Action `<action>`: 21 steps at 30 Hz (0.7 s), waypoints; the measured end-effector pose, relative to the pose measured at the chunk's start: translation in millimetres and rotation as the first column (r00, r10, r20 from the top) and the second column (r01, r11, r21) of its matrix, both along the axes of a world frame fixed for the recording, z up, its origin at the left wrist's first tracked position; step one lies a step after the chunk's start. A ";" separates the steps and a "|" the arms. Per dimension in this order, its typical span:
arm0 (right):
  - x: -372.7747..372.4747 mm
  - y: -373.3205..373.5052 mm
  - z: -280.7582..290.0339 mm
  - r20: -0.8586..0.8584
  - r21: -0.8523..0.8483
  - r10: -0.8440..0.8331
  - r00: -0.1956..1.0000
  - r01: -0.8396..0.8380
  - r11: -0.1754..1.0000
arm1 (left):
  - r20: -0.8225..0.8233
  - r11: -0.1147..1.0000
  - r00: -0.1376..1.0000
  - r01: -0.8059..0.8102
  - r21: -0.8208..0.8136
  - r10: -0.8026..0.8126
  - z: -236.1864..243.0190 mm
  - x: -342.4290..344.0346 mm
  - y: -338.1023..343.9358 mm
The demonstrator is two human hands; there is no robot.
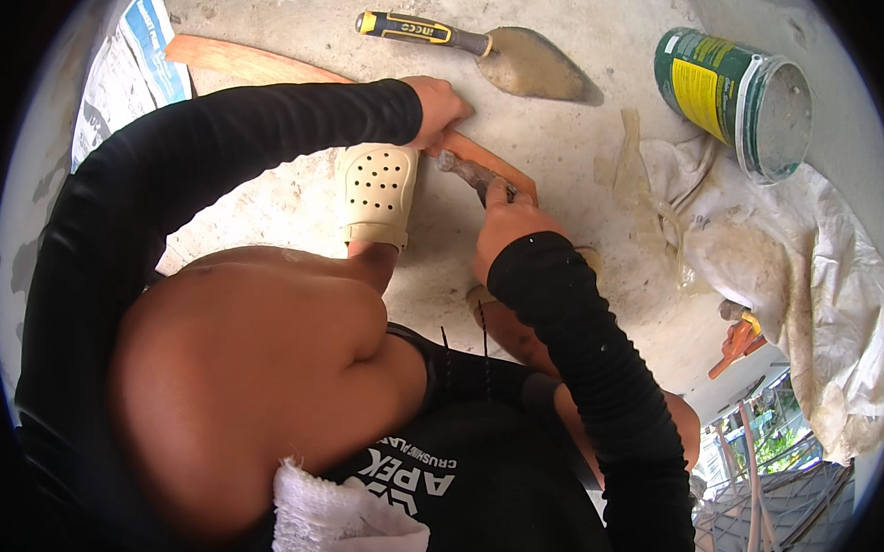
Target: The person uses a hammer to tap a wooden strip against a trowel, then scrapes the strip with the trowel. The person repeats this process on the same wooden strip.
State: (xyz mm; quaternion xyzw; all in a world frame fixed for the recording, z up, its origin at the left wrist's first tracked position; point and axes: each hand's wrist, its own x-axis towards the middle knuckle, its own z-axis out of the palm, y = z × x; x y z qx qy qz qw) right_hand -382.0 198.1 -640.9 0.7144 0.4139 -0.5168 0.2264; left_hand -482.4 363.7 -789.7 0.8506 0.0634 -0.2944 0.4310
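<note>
A long reddish-brown wooden strip point(260, 60) lies on the concrete floor and passes under my left hand point(442, 111). My left hand is closed over it, the fingertips partly hidden. My right hand point(517, 230) is wrapped round a short tool point(462, 170) with a rough grey end and a dark shaft. That tool lies along the strip's near-right part, its grey end pointing toward my left hand. Its exact kind does not show. Beyond both hands a trowel point(532, 63) with a yellow and black handle rests on the floor.
A green bucket point(702, 86) lies on its side at the far right, beside a crumpled, dirty white sheet point(755, 229). Wood pieces point(737, 345) lie by the sheet. A blue and white bag point(138, 71) is at the far left. My cream clog point(377, 191) stands near my left hand.
</note>
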 end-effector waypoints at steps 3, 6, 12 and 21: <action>-2.5 -10.7 9.8 -0.104 0.125 -0.179 0.978 0.191 0.974 | 0.001 0.997 1.000 -0.014 -0.078 0.014 -2.1 -4.2 8.4; -8.6 -29.3 18.7 -0.207 0.379 -0.252 0.945 0.315 0.870 | 0.040 0.999 0.999 0.000 -0.050 0.002 -1.3 -6.1 9.0; -19.3 -40.8 2.2 -0.171 0.651 -0.238 0.956 0.291 0.701 | 0.096 0.991 0.993 0.059 0.122 -0.071 -5.8 4.5 0.6; -24.5 -65.3 -12.5 -0.228 0.883 -0.378 0.897 0.354 0.308 | 0.075 0.999 0.997 -0.022 0.041 0.019 -11.4 -1.4 5.6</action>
